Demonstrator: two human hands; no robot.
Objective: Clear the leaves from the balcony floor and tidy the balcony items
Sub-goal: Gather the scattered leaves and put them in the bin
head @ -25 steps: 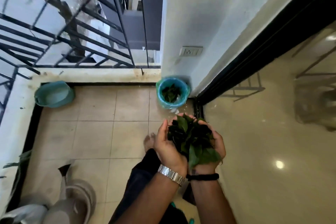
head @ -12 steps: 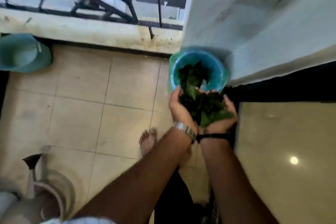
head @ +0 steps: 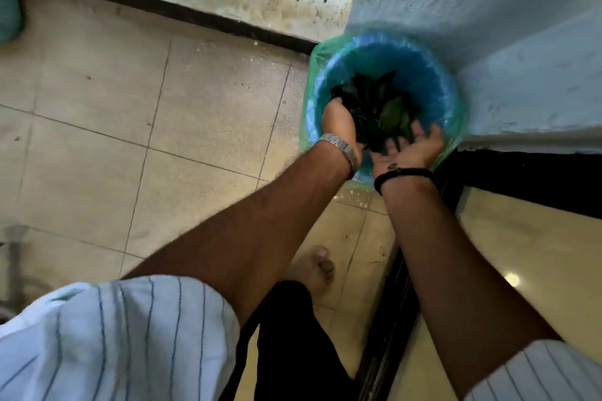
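Fingers of the right hand (head: 411,146) are seen spread, palm up, over the bin (head: 436,88); those of the left hand (head: 338,124) are loosely curved against the leaves (head: 378,107). Dark green, glossy leaves are shown heaped inside the blue, green-lined bin, their tips pointing various ways. No leaf is visibly gripped. The bin stands on the balcony floor (head: 163,101) against the wall corner.
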